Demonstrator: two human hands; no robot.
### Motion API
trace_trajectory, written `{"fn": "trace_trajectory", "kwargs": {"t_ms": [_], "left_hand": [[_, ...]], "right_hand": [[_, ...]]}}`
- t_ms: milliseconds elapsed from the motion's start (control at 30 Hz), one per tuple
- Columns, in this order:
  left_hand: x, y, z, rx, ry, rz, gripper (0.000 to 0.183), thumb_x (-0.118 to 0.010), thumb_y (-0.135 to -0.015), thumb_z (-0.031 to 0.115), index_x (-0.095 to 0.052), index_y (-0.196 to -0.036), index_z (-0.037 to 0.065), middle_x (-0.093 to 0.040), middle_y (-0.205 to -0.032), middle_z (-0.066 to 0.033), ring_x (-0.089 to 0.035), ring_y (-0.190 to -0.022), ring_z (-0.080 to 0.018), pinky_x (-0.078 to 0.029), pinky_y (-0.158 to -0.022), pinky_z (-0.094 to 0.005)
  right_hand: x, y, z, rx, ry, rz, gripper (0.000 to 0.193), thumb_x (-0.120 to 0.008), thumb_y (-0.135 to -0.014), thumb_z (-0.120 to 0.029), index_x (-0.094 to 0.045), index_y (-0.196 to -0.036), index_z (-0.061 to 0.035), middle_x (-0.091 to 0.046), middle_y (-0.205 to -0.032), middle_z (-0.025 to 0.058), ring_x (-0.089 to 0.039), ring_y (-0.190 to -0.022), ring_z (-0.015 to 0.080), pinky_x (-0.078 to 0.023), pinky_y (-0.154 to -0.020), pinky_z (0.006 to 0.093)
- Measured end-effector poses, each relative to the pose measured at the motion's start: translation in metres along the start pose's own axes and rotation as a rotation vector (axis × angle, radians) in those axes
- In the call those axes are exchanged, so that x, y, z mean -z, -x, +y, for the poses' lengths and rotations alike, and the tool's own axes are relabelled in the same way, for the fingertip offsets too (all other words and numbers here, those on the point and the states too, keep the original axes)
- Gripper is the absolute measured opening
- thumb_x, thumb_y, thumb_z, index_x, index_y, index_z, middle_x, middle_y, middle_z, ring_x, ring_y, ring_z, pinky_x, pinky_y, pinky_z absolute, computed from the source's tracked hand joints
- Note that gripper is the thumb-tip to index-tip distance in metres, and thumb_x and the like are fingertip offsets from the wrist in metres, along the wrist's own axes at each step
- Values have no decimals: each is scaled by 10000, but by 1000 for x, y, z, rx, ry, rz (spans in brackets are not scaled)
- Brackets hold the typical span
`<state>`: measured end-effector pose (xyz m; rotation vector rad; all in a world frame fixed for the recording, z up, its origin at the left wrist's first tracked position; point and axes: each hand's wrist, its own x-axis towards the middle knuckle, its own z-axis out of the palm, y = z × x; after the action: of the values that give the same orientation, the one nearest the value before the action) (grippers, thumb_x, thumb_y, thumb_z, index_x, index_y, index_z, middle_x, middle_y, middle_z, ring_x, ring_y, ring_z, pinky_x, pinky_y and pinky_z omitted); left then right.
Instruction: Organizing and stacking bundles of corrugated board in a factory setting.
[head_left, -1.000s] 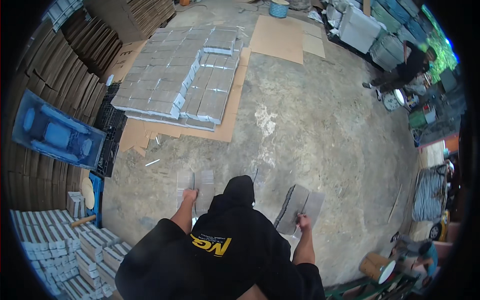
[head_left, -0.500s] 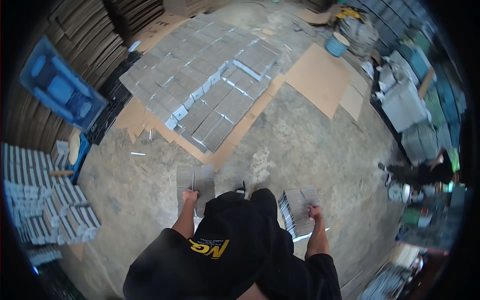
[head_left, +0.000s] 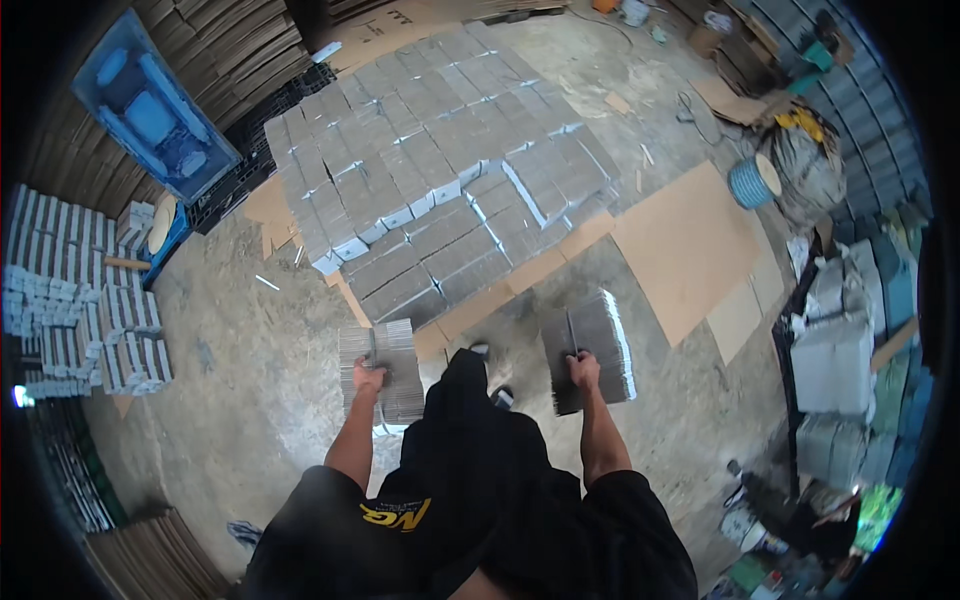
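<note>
My left hand (head_left: 368, 377) is closed on the strap of a grey-brown bundle of flat cardboard (head_left: 402, 360), which hangs beside my left leg. On the other side my right hand (head_left: 583, 369) grips the strap of a second cardboard bundle (head_left: 598, 330), whose far long edge shows white. Both bundles are carried above the concrete floor. Ahead lies a wide block of similar strapped bundles (head_left: 410, 150), packed in rows, with a lower section along its near side. How the fingers wrap under the straps is partly hidden.
Cardboard sheets (head_left: 690, 250) lie on the floor to the right. Stacked white-edged bundles (head_left: 65, 260) stand left, near a blue plastic tray-like panel (head_left: 150, 110). Wrapped sacks (head_left: 830, 360) line the right side, and another person (head_left: 815, 520) is at lower right.
I have moved forward, so the packed block is nearer. Both bundles came along in my hands, the right one swinging forward and turning. The view has rotated somewhat.
</note>
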<state>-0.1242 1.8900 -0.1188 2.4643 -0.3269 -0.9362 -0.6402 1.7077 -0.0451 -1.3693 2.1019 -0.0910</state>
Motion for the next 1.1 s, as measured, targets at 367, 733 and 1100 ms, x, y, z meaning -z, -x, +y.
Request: {"fn": "trace_trajectory", "kwargs": {"t_ms": [367,733,1100], "left_hand": [[-171,-106,144,-101,-187,270,982,-773,-673,129,-214,-1481,115,-659,-935,-221,-656,-719,-301,-517,-631,-407],[-346,-260,348,122,465,69,981,-709,-773,17,-75,-1515,121,-586,-689,-78,-570,-551,-125,-525,-545,-313],[-355,-197,347,-239,-149,460,841,-738,-738,76,-294,-1450,20,-511,-1245,-203,-541,-1125,-305,-431,-975,-413]], "right_hand": [[-48,-290,-245,437,-149,-249,253,-721,-705,-156,-515,-685,-10,-550,-621,137,-533,-580,272,-467,-610,370],[-247,-462,-354,534,-319,-308,275,-751,-735,-90,-484,-756,-31,-477,-618,48,-437,-576,143,-428,-572,313],[-206,-462,-250,477,-168,2,722,-743,-780,-236,-403,-1400,-89,-326,-1422,252,-365,-1289,390,-293,-1078,481]]}}
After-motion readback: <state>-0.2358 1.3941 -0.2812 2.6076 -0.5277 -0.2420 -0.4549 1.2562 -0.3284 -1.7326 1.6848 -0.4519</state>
